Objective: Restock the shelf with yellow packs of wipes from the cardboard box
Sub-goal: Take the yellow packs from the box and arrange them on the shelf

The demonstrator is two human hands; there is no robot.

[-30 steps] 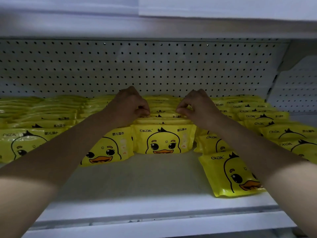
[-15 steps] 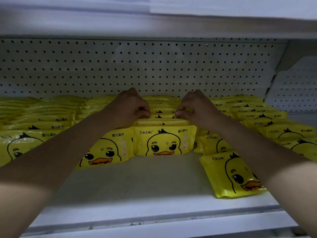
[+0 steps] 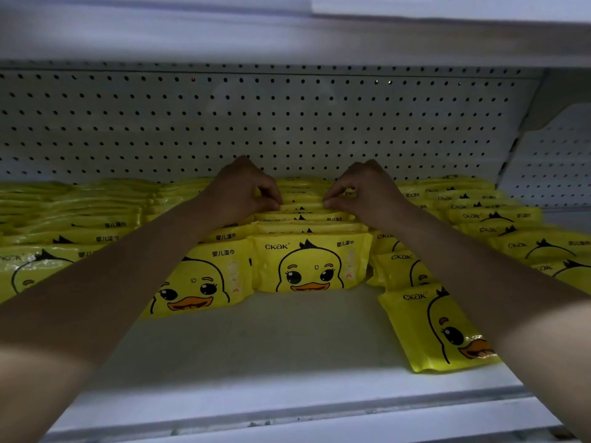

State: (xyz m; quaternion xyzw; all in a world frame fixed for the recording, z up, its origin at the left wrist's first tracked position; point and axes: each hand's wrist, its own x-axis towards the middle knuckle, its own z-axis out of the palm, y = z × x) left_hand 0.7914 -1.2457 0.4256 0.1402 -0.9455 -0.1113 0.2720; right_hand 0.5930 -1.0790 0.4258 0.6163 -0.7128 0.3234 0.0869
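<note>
white perforated back panel (image 3: 287, 123) under an upper board (image 3: 287, 36).

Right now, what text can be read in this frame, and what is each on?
"CKAK": front centre pack, top left; also flat pack at right and right-hand rows.
"婴儿湿巾": front centre pack, top right; also leaning pack beside it.
Small print on pack fronts: too blurred to read.
</note>
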